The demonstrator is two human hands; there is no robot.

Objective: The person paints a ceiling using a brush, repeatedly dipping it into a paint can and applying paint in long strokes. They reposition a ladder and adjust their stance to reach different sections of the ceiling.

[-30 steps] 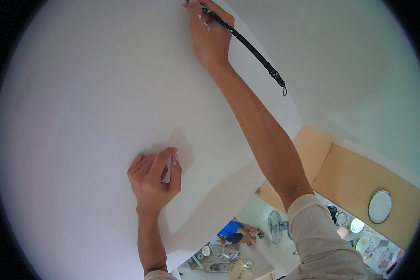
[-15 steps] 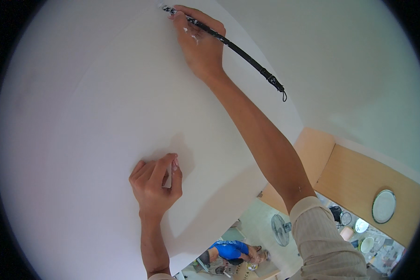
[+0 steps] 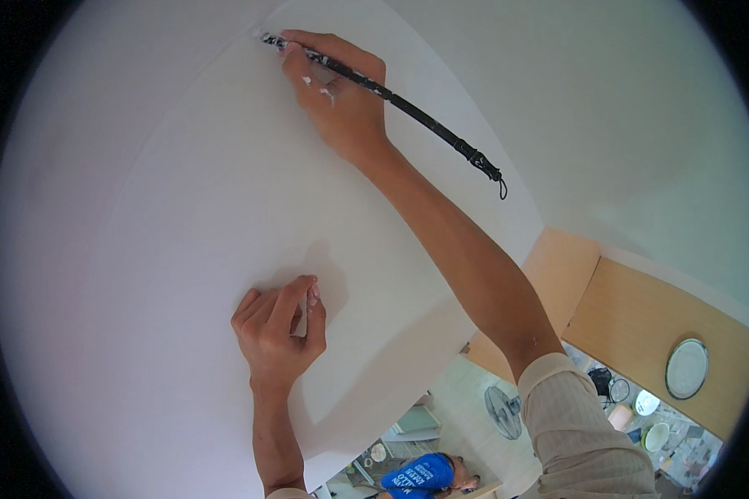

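Note:
My right hand (image 3: pixel 334 98) grips a long, slightly bent black rod (image 3: pixel 425 118) with a cord loop at its lower end; its upper tip is flecked with white and rests at the white surface (image 3: pixel 175 249) near a faint curved line. White smears mark that hand. My left hand (image 3: pixel 280 328) lies lower on the same surface, fingers curled and thumb and forefinger pinched; their tips are whitish, and what they hold, if anything, I cannot make out.
A pale wall (image 3: pixel 624 108) is at right. Below are wooden boards (image 3: pixel 624 308), an oval plate-like object (image 3: pixel 686 368), a fan (image 3: pixel 502 412), cluttered bowls and containers (image 3: pixel 656 436), and another person in a blue shirt (image 3: pixel 416 476).
My right hand and the black rod have moved left and down along the surface. My left hand has shifted slightly down. The other person has moved lower in view.

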